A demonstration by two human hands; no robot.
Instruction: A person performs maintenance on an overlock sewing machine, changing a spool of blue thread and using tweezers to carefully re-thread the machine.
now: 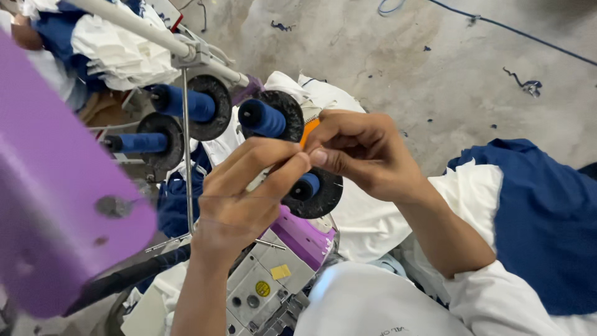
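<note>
My left hand (245, 193) and my right hand (357, 155) meet fingertip to fingertip above a purple sewing machine (305, 233). Both pinch something very thin between thumb and forefinger, likely a thread, too fine to see clearly. Right behind the fingers stand blue thread spools on black round bases: one (264, 118) at the centre, one (308, 186) below my fingers, two more (186, 102) (140, 143) to the left. An orange piece (309, 130) shows behind my right hand.
A metal thread-stand rod (187, 149) rises left of my hands, with a white crossbar (143, 28) above. A large purple part (56, 186) fills the left foreground. White and blue fabric (528, 205) lies right and upper left. Concrete floor with scraps behind.
</note>
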